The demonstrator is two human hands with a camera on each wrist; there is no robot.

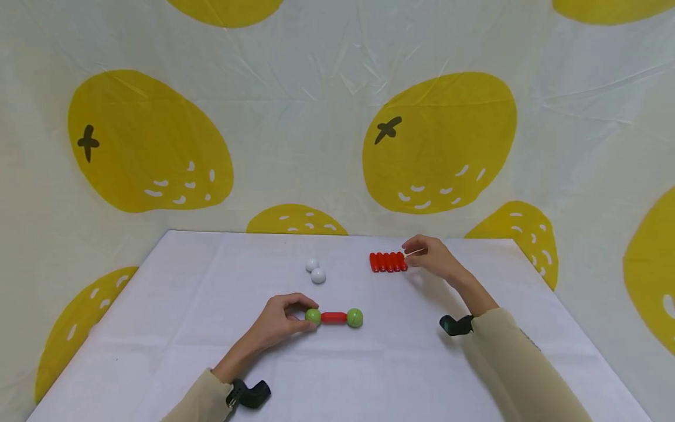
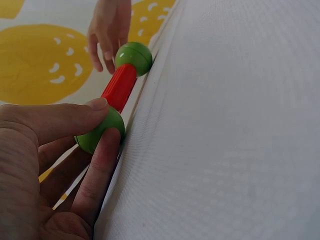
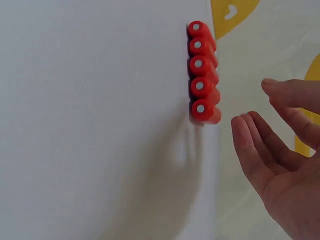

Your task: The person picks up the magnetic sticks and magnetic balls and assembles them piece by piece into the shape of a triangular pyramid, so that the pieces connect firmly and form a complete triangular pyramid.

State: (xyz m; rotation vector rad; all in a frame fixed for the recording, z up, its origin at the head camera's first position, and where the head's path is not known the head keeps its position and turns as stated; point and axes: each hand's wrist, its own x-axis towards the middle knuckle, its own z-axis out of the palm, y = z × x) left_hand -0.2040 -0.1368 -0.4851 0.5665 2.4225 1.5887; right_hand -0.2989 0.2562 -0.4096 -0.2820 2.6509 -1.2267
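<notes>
My left hand (image 1: 279, 322) pinches the left green ball (image 1: 313, 316) between thumb and fingers. That ball is joined to a red magnetic rod (image 1: 334, 317), with a second green ball (image 1: 355, 317) on the rod's far end; the assembly lies along the white table. Over at the back right, my right hand (image 1: 433, 258) hovers beside a row of several red magnetic rods (image 1: 388, 262), thumb and fingers spread apart around nothing. In the right wrist view, silvery round tips show on the ends of the lined-up rods (image 3: 199, 64), left of the fingertips.
Two white balls (image 1: 318, 275) sit close together at the table's middle back, left of the rod row. The white tabletop (image 1: 158, 328) ends at a back edge, behind which hangs a pale sheet printed with yellow fruit shapes (image 1: 437, 146). Black wrist-worn devices (image 1: 250, 394) show on both sleeves.
</notes>
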